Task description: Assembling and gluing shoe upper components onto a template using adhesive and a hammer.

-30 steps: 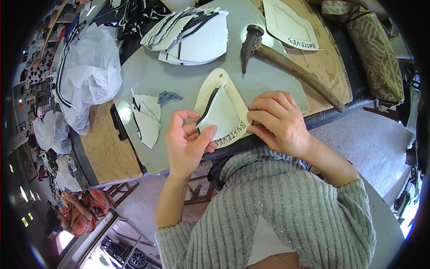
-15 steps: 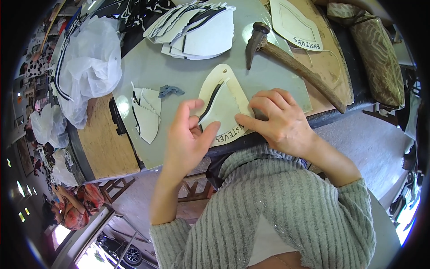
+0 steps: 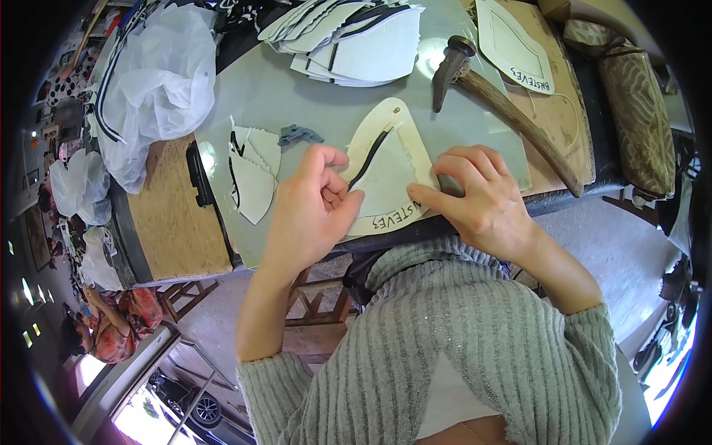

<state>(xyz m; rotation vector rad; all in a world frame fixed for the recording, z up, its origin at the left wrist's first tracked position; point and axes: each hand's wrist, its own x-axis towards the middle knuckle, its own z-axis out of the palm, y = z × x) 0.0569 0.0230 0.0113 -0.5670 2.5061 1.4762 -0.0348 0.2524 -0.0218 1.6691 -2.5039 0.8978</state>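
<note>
A pale, rounded triangular card template point(image 3: 382, 119) with dark hand lettering lies at the table's near edge. Inside its outline is a white flat piece point(image 3: 386, 178) edged by a black strip point(image 3: 371, 156). My right hand point(image 3: 478, 194) grips the template's right side, thumb on top and fingers along the edge. At the opposite side is my left hand point(image 3: 315, 204), index finger bent out and apart from the thumb. Its other fingers curl beside the lower end of the strip, which they partly hide. Nothing is visibly held in it.
A wooden-handled hammer point(image 3: 512, 111) lies right of a stack of white pieces point(image 3: 371, 48). Left are several cut pieces point(image 3: 254, 174), a blue-grey scrap point(image 3: 299, 134) and white plastic bags point(image 3: 159, 89). Another template point(image 3: 515, 44) and a patterned pouch point(image 3: 635, 122) lie right.
The view has shifted, so the table's things appear farther right. My left thumb and curled fingers have come closer together beside the template. My right hand keeps its place on it.
</note>
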